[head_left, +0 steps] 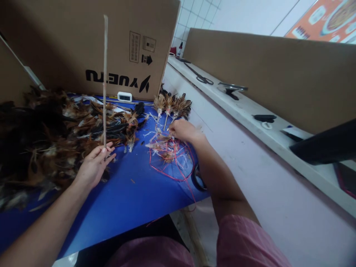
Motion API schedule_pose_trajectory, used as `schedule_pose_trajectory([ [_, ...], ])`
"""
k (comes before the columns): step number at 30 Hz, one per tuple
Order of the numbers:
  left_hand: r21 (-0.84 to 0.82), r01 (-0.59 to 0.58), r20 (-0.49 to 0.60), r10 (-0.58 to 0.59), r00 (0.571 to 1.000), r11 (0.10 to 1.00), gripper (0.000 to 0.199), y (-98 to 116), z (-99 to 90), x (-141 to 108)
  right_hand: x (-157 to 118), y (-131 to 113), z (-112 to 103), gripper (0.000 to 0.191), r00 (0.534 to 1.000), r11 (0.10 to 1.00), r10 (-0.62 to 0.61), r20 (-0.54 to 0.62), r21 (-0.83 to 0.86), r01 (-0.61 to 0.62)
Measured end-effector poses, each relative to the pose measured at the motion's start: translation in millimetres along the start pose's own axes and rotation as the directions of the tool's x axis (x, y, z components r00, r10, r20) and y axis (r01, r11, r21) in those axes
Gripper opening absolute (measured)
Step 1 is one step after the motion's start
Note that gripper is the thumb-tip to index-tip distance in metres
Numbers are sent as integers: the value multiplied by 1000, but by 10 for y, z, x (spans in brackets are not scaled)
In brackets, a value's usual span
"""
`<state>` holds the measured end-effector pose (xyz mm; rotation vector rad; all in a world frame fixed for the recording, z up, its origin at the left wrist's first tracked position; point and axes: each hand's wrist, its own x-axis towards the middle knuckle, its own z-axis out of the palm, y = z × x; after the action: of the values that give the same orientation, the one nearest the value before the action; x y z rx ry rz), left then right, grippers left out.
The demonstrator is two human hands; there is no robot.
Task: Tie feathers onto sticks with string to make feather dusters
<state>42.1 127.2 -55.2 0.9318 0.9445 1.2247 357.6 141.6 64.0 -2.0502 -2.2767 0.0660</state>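
meanwhile, left hand [96, 163] pinches stick [105, 81]; right hand [182, 129] curled, grip unclear, near red string [175, 155]

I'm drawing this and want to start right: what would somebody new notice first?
Probably the big pile of brown and black feathers, spread over the left of the blue table. Next, the thin stick standing tall in the left hand, before a large cardboard box. Then the tangled pink string, near the right hand.

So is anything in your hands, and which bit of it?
The left hand holds a thin stick by its bottom end, fingers around it.
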Motion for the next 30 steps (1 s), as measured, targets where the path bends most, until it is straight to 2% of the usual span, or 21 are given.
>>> schedule_pose_trajectory([
  [3,22,-25,-92,27,995,999,21,-4,-18,26,-70,-33,-198,21,998,995,-11,-68,98,17],
  [6,43,-40,-162,46,986,998,20,-3,-18,34,-127,-203,-294,17,978,960,-101,-181,241,144],
  [8,34,-44,-188,50,981,998,22,-3,-10,33,-93,-367,-268,12,953,883,-187,-237,384,269],
  [10,4,-63,-217,63,974,998,24,-5,-3,32,42,-506,-162,13,933,783,-267,-240,511,356],
  [12,-33,-97,-243,86,966,995,26,-10,-1,33,280,-572,9,20,928,768,-291,-232,522,371],
  [14,-57,-131,-248,113,962,990,26,-17,-1,37,577,-560,218,24,936,871,-253,-247,364,331],
  [16,-59,-145,-248,126,960,988,25,-22,0,40,865,-505,434,33,961,958,-204,-187,163,236],
  [18,-45,-145,-261,129,957,988,26,-28,4,45,1090,-448,628,42,976,980,-199,-91,11,201],
  [20,-22,-147,-274,135,952,989,27,-39,7,51,1229,-405,778,43,979,976,-201,-15,-83,199],
  [25,21,-157,-304,155,940,987,29,-94,-32,84,1364,-321,907,30,988,985,-156,-1,-73,155],
  [30,91,-166,-311,187,932,982,26,-163,-84,114,1551,-395,826,39,998,998,40,-54,55,-37],
])
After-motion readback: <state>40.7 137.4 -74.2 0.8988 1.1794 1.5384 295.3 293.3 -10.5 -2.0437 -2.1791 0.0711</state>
